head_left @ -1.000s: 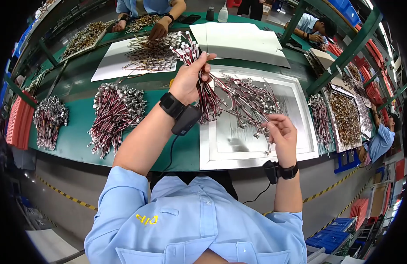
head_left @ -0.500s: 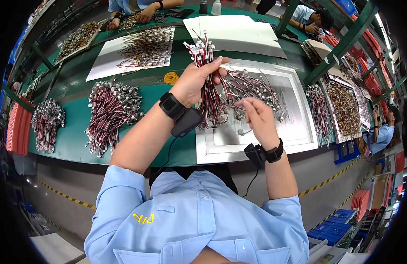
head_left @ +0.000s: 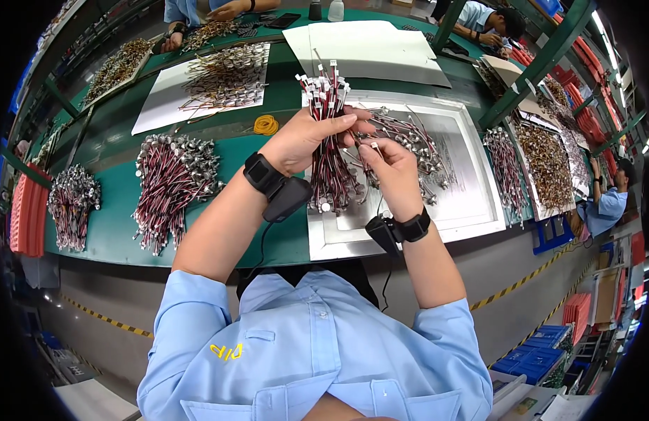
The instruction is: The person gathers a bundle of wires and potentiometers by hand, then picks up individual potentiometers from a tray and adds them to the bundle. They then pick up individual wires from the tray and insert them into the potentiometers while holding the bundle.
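My left hand [head_left: 300,142] is wrapped round a bundle of red and black wire leads [head_left: 329,168]. White connectors stick up above its fingers, and the lower ends hang over the metal-framed board. Close by on the right, my right hand [head_left: 396,175] has thumb and forefinger pinched on a wire lead with a small white tip, just beside the left fingertips. Behind it, a loose heap of similar leads [head_left: 424,144] lies on the silver-framed board [head_left: 487,210]. Black bands with small dark devices are on both wrists.
Piles of red and black leads [head_left: 171,184] lie to the left, with yellow rubber bands [head_left: 266,125] farther back. A white sheet [head_left: 154,105] carries yellow-brown leads. A green post [head_left: 542,63] rises at right. Co-workers sit across the table and at far right.
My right hand has moved up and left to the left hand, its thumb and forefinger now on a lead. The bundle stays in my left hand, slightly lower.
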### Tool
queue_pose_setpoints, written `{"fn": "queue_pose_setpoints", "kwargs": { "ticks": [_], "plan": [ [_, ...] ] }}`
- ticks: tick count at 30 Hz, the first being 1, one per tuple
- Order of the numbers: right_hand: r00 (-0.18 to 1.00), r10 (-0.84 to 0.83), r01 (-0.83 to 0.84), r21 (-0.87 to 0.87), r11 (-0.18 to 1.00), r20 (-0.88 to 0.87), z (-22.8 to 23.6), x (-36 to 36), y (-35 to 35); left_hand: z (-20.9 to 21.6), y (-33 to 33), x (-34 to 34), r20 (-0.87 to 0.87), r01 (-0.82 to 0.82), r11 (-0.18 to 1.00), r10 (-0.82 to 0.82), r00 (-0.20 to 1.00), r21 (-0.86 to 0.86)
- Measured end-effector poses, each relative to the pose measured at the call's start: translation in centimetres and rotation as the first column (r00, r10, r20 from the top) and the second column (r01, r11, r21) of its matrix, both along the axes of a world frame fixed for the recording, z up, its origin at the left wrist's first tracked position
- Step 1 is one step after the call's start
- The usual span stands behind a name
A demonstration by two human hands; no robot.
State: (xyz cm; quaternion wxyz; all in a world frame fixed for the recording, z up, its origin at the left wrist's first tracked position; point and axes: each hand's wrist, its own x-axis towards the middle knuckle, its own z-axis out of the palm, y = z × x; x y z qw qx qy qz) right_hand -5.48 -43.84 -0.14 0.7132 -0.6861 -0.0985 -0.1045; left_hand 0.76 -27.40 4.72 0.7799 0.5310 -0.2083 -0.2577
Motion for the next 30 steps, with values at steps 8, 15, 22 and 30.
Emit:
{"fn": "queue_pose_setpoints", "kwargs": {
  "ticks": [8, 15, 22, 30],
  "plan": [
    [0.992, -0.093, 0.100, 0.086, 0.991, -0.083, 0.3, -0.7, -0.7, -1.1, 0.8, 0.6, 0.086, -0.066, 0.991, 0.056, 0.995, 0.119],
    [0.997, -0.078, 0.071, 0.397, 0.915, 0.001, 0.6, -0.8, -1.1, -1.7, 1.1, 1.0, -0.156, -0.031, 0.990, 0.010, 0.988, -0.134],
    [0.998, -0.028, 0.033, 0.098, 0.995, -0.048, 0.2, -0.3, 0.3, -0.9, 0.4, -0.3, -0.194, -0.027, 0.993, 0.004, 0.981, -0.119],
    [0.951, -0.302, 0.305, 0.357, 0.883, -0.067, 0.0, 0.2, -1.5, -1.2, 1.9, 0.4, -0.174, 0.031, 0.982, -0.064, 0.983, -0.188]
  ]
}}
